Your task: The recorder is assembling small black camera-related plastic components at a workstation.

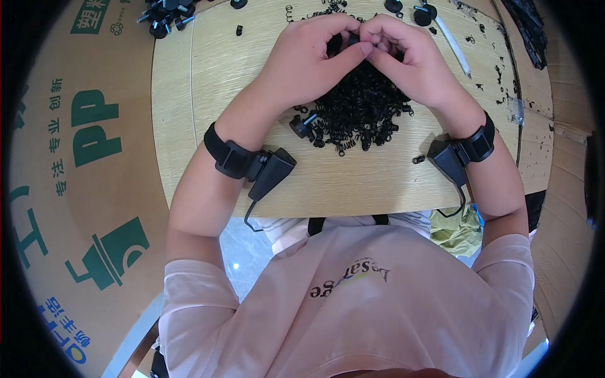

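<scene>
My left hand [315,57] and my right hand [409,57] meet over the far part of the table, fingertips touching, both closed. Between them a small black part [343,43] shows, mostly covered by my left fingers and thumb. What my right fingers pinch is hidden. Just below my hands lies a heap of small black coil springs [362,113]. At the heap's near left side rests a black knob with a metal stud [301,126].
More black knobs with studs [167,17] are bunched at the far left. A white pen-like tool [452,45] and black round pieces [423,15] lie at the far right. One loose spring [418,159] is near the table's front edge. Cardboard [82,189] stands on the left.
</scene>
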Demonstrator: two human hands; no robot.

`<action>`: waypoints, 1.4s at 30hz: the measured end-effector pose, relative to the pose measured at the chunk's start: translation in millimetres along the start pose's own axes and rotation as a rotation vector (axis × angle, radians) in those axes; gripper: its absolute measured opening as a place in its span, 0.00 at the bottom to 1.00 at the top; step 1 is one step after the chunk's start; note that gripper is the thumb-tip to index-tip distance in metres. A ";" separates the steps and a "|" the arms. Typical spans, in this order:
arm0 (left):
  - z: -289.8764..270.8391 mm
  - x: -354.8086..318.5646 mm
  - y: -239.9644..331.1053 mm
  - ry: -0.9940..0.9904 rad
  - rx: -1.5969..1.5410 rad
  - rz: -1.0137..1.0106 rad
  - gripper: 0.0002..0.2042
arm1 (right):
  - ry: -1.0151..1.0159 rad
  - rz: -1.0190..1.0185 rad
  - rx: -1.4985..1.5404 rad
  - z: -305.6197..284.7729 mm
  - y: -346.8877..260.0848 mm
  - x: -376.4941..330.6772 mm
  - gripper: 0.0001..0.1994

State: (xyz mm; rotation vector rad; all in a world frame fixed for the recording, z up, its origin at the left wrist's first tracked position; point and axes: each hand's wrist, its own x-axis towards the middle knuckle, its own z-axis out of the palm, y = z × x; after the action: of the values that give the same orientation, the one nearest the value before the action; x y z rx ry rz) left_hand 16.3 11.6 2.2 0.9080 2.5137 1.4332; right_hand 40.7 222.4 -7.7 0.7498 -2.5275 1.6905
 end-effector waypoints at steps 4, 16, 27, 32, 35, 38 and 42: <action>-0.1 -0.3 -0.2 0.004 -0.014 0.009 0.10 | 0.001 0.003 0.008 0.3 0.8 0.0 0.07; -0.7 -0.1 2.0 0.003 0.001 -0.008 0.11 | -0.003 -0.004 0.012 -0.1 0.5 0.7 0.07; -0.4 0.2 0.9 0.000 0.012 -0.002 0.10 | -0.007 0.005 0.022 0.3 0.7 0.2 0.05; 0.5 -0.2 0.7 0.005 -0.003 -0.012 0.10 | -0.013 0.018 0.012 -0.5 -0.9 0.4 0.05; 0.1 -0.1 1.1 0.005 -0.006 -0.013 0.10 | -0.001 -0.006 0.001 -0.2 -0.5 0.5 0.05; 0.4 -0.2 0.2 0.006 -0.003 -0.004 0.10 | -0.005 -0.002 0.005 -0.1 -0.4 0.8 0.05; 0.4 0.3 3.7 0.006 -0.066 0.033 0.10 | -0.015 -0.003 -0.010 -0.3 -1.0 -0.5 0.04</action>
State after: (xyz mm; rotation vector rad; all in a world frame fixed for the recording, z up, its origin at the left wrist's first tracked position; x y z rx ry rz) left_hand 17.8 13.4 5.0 0.9394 2.4513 1.5212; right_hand 41.4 222.6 -6.8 0.7672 -2.5415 1.6764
